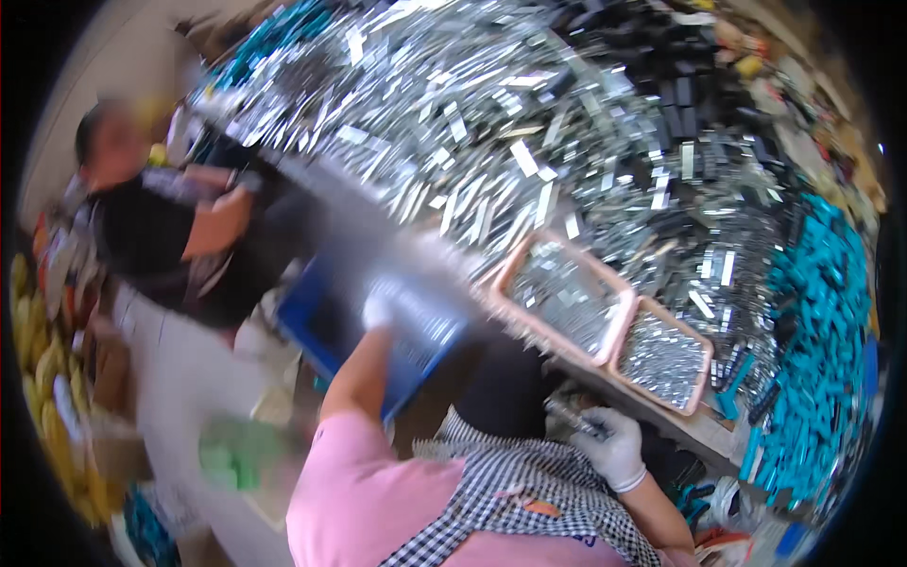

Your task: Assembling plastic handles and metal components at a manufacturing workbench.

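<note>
My left hand [378,311], in a white glove, reaches over a blue crate [312,340] on my left. Shiny metal-looking strips [436,329] lie in the crate beside it. Motion blur hides the fingers. My right hand [616,448], also white-gloved, is held low in front of my lap, closed around a bundle of small metallic pieces [573,416]; their exact kind is too blurred to make out.
A broad heap of shiny strips [472,132] covers the worktable. Two pink trays [612,357] [704,383] of small silver pieces stand at its near edge. Teal pieces [817,350] are piled right, black pieces [680,104] behind. Another person [142,227] works at left.
</note>
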Demonstrator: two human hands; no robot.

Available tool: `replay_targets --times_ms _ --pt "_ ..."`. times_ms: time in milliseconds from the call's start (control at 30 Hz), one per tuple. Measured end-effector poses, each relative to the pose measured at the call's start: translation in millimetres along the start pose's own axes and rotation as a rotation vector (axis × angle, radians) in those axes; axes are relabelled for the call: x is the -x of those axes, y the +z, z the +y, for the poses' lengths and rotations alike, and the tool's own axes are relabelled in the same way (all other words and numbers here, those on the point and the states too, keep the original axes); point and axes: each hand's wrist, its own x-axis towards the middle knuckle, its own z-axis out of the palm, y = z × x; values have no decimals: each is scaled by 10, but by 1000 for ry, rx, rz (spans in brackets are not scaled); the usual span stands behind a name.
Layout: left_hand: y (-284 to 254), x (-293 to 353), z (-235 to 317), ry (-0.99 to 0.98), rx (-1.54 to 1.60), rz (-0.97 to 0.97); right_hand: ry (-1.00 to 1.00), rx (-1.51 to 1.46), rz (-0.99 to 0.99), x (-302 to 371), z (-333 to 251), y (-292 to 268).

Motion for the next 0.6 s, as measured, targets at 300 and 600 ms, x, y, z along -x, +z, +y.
replay_targets --times_ms 300,600 --pt "532 -485 -527 52 -16 -37 -205 -10 -56 49 39 49" --pt "1067 -1370 -381 347 899 -454 -172 -11 -3 97 42 -25"
